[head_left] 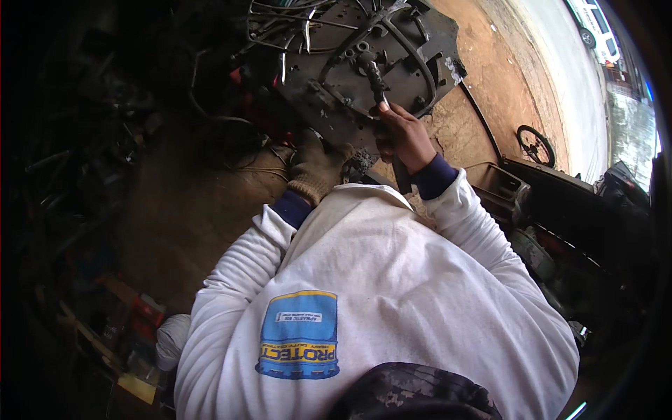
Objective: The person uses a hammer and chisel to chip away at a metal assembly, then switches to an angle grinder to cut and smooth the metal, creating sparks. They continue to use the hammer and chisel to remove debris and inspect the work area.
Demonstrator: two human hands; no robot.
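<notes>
My bare right hand (406, 136) is closed round the handle of a dark hammer-like tool (375, 78), its thumb laid along the shaft. The tool's rounded end points away from me, over a dark metal plate table (336, 80). A bent metal rod frame (425, 66) lies there, curving round the tool, with small metal rings (357, 49) close to the tool's end. My left hand (313, 168), in a brown knitted glove, is low at the table's near edge. Shadow hides its fingers, and whatever they touch cannot be made out.
Thin bent metal rods (280, 28) are heaped at the table's far left. A cable (262, 170) runs over the brown floor beside my left hand. To the right are a dark open box (500, 185) and a wheel (535, 145). A white vehicle (595, 31) stands outside, far right.
</notes>
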